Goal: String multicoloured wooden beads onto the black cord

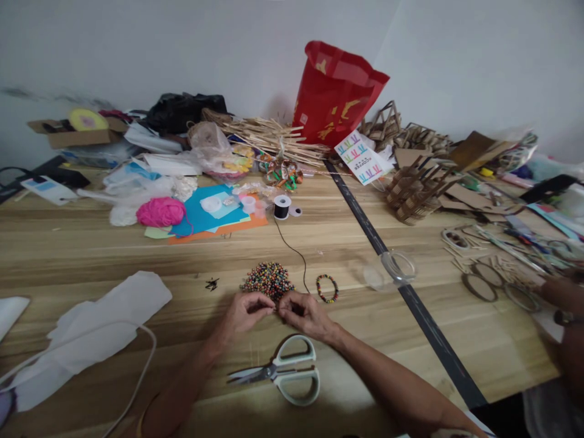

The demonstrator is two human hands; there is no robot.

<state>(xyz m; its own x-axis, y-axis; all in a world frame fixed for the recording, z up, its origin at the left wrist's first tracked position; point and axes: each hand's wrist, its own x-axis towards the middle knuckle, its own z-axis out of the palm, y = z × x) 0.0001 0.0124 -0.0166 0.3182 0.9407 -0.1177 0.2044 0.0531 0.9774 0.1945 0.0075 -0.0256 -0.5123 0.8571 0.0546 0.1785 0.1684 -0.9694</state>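
Observation:
My left hand [249, 310] and my right hand [303, 312] meet fingertip to fingertip at the near edge of a pile of multicoloured beads [268, 280]. Both are pinched closed; what lies between the fingertips is too small to make out. A black cord [294, 247] runs from a spool [281, 207] down toward my right hand. To the right of that hand lies a beaded ring [327, 288]. Scissors [292, 370] with pale handles rest just below my hands, blades pointing left.
Pink yarn [161, 212] and coloured paper [205, 216] lie back left. A red bag [337, 91] stands at the back. White cloth [100, 334] and a cable are at left. Clear rings [398, 267] lie right. Another person's arm [566, 298] reaches in at the right edge.

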